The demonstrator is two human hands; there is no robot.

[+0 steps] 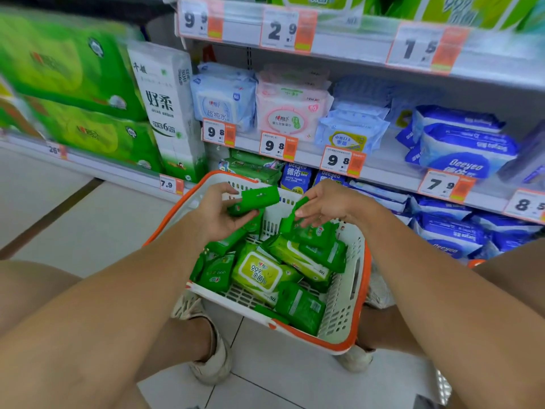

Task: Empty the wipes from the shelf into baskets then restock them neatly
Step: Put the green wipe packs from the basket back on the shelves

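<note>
- The person is crouching in front of the shelf [383,169] with a white slatted plastic basket [343,308] sitting on the tiled floor between their feet; it has an orange rim and perforated walls.
- Their left hand [216,212] is gripping a small green wipes pack [255,200], fingers curled round its lower end and thumb on top. It's a glossy, soft rectangular packet, and its long axis is running roughly left to right, tilting up toward the shelf side.
- Their right hand [327,205] is pinching a second green pack [290,218] by its top edge, so it's hanging nearly upright over the basket, long axis pointing down into the pile. The other fingers are staying loosely spread.
- Inside the basket there's a jumble of green packs [298,308] lying at all angles, plus a bigger lime-yellow pack [259,273] with a rounded flip-lid label, lying flat and angled diagonally.
- On the shelf behind, soft crinkly packs are stacking up: pale blue ones [224,98], pink ones [290,110] and dark blue ones [463,149].
- Price tags [278,146] with orange corners are clipping along the shelf edges.
- Off to the left, big green tissue bundles [67,69] are looking blurry.
</note>
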